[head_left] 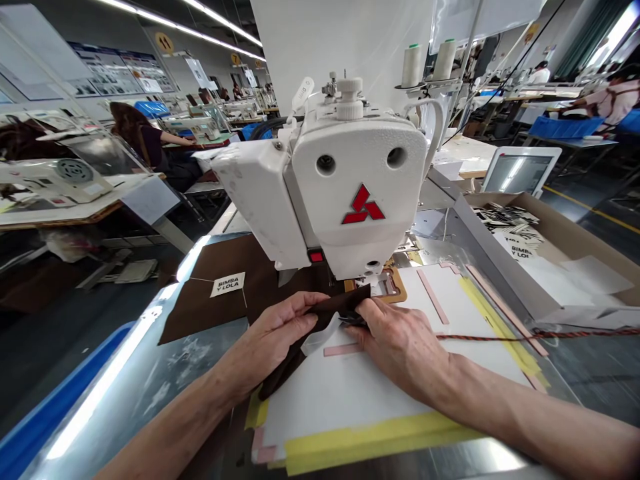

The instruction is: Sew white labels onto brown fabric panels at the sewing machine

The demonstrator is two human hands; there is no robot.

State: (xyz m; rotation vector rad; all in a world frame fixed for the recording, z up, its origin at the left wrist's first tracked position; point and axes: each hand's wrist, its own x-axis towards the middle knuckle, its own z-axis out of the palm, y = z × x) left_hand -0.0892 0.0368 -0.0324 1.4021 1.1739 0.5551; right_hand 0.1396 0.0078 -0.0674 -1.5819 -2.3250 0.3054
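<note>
Box [565, 267] of labels [520, 243] to your right, labelled fabric [215, 273] to your left, sewing machine [357, 153] straight ahead, taped board [380, 407] before it on the metal table [170, 373]

"BIMBA Y LOLA" on white label [228, 285].
</note>
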